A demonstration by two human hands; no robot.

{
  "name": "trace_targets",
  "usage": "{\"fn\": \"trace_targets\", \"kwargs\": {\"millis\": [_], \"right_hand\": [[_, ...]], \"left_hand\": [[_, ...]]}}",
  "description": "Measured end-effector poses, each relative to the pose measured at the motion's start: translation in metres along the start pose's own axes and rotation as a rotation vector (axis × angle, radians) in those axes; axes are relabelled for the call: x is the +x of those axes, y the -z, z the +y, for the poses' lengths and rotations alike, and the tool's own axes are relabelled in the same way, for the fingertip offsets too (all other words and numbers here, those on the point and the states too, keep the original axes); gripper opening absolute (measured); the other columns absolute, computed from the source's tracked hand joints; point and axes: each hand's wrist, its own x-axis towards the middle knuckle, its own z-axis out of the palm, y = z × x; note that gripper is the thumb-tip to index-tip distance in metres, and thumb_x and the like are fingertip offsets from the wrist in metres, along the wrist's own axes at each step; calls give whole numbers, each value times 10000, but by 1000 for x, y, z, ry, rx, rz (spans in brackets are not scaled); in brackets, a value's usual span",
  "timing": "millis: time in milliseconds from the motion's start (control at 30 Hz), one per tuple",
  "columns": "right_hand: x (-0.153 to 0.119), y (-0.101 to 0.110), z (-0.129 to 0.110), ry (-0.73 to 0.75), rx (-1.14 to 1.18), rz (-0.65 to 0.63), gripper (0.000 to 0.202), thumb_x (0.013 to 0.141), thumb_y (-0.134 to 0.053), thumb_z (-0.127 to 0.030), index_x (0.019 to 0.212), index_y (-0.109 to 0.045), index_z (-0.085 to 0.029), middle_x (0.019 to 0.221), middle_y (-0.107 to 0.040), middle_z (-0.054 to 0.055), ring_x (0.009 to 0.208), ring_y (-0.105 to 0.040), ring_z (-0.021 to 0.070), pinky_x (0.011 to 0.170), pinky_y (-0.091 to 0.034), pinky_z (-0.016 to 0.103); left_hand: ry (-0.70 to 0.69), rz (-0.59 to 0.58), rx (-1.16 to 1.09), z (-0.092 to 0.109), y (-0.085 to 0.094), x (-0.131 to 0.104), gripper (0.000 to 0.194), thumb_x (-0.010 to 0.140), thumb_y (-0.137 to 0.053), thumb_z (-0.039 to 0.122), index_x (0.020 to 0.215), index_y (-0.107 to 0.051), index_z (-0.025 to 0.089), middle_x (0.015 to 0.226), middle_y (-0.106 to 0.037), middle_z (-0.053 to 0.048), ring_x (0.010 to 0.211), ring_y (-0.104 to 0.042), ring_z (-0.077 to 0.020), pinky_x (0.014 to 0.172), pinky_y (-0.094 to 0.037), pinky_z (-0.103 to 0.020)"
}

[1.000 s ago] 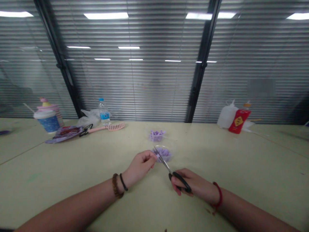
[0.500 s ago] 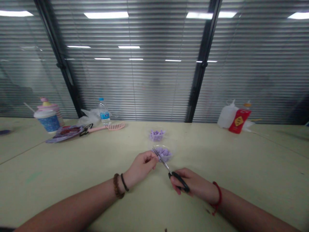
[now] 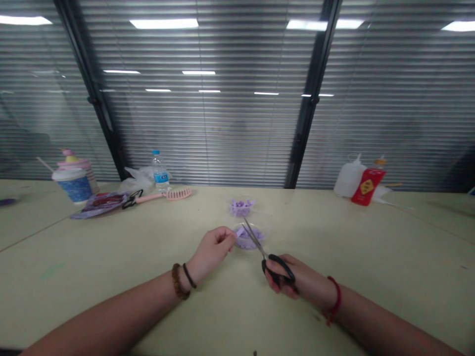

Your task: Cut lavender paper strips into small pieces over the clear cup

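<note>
My left hand (image 3: 217, 243) pinches a small light-purple strip (image 3: 240, 232) at the left rim of a clear round tub (image 3: 248, 245). Purple pieces (image 3: 256, 234) lie inside that tub. In my right hand (image 3: 284, 277) is a pair of black-handled scissors (image 3: 255, 239), fingers in the loops. The blades are parted and point up and left over the tub, just right of the strip. Behind it stands a second clear tub (image 3: 241, 210) with purple bits (image 3: 243, 203) in it.
At the back left are a blue cup (image 3: 76, 187), a water bottle (image 3: 161, 173), a pink hairbrush (image 3: 163, 196) and a flat purple packet (image 3: 98, 205). A white squeeze bottle (image 3: 349, 178) and a red bottle (image 3: 367, 187) stand back right on the pale table (image 3: 148, 247).
The scissors have opened and shifted slightly right, away from my left hand. My left hand has moved a little left and up, and the strip in its fingers now shows.
</note>
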Motion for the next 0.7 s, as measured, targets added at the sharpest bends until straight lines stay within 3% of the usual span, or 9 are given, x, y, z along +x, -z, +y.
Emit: {"fn": "trace_targets", "kwargs": {"millis": [267, 467, 700], "right_hand": [[-1, -4, -6, -37, -184, -34, 477, 710, -502, -586, 586, -518, -125, 496, -466, -26, 348, -312, 24, 327, -208, 158], [1, -3, -1, 15, -230, -34, 479, 732, -503, -582, 571, -513, -130, 481, -445, -29, 364, -326, 30, 337, -217, 158], [0, -4, -6, -34, -67, 64, 531, 680, -491, -648, 562, -497, -131, 476, -451, -32, 313, -294, 17, 315, -188, 171]], "left_hand": [[-6, -66, 9, 4, -5, -6, 249, 724, -493, 381, 606, -460, 165, 448, -376, 80, 392, -290, -55, 407, -217, -189], [-26, -87, 20, 3, -7, -6, 261, 727, -495, 381, 590, -442, 165, 482, -379, 73, 422, -295, -55, 413, -226, -186], [-1, -95, 29, 5, -2, -6, 246, 738, -479, 367, 599, -447, 166, 464, -382, 78, 389, -294, -52, 399, -216, -188]]}}
